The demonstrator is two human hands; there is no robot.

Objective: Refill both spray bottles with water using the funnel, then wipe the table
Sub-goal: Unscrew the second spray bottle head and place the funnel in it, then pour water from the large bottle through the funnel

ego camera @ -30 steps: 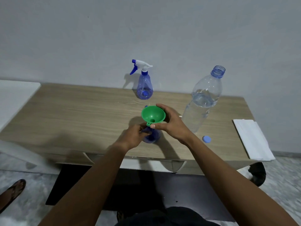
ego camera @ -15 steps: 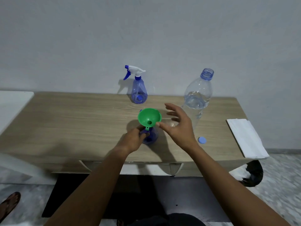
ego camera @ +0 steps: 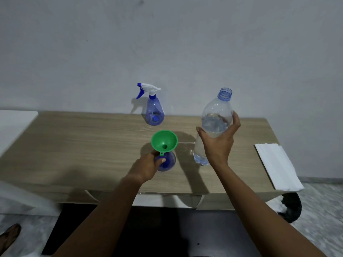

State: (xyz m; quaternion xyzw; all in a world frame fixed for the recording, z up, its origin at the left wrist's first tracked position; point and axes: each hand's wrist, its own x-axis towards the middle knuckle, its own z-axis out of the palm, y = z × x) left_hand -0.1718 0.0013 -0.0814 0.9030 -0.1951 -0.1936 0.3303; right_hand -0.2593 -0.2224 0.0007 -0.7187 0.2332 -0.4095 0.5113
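A green funnel (ego camera: 164,140) sits in the neck of an uncapped blue spray bottle (ego camera: 168,161) near the table's front edge. My left hand (ego camera: 146,166) grips that bottle from the left. My right hand (ego camera: 219,143) is wrapped round the middle of a large clear water bottle (ego camera: 216,115), which has no cap, is partly filled and stands upright right of the funnel. A second blue spray bottle (ego camera: 154,110) with its white and blue trigger head on stands at the back by the wall.
The wooden table (ego camera: 83,145) runs along a grey wall. A folded white cloth (ego camera: 276,164) lies at its right end, overhanging the front edge. A white surface (ego camera: 13,125) adjoins on the left. A sandalled foot (ego camera: 9,236) shows at the bottom left.
My right hand left the funnel, moved right and took hold of the water bottle. My left hand stayed on the spray bottle under the funnel.
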